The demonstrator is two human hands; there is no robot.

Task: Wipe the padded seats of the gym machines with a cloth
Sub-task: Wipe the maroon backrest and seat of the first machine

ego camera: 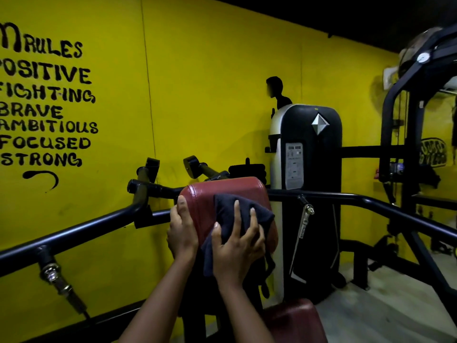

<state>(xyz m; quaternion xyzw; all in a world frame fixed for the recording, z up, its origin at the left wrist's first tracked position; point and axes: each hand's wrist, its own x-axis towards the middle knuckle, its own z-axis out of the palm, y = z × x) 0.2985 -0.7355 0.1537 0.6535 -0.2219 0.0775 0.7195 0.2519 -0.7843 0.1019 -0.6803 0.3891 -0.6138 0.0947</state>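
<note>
A dark red padded back rest (205,196) stands upright in the middle of the head view. My left hand (182,229) grips its left edge, thumb up along the side. My right hand (237,246) presses a dark navy cloth (230,211) flat against the pad's front, fingers spread over the fabric. The cloth hangs down below my palm and hides the pad's lower right part. A second dark red padded seat (294,320) lies low at the bottom, right of my forearm.
Black tubular arms (81,231) of the machine run left and right (385,206) of the pad. A black and white weight stack housing (309,169) stands behind it. A yellow wall with painted words lies to the left, another black frame (410,144) at right.
</note>
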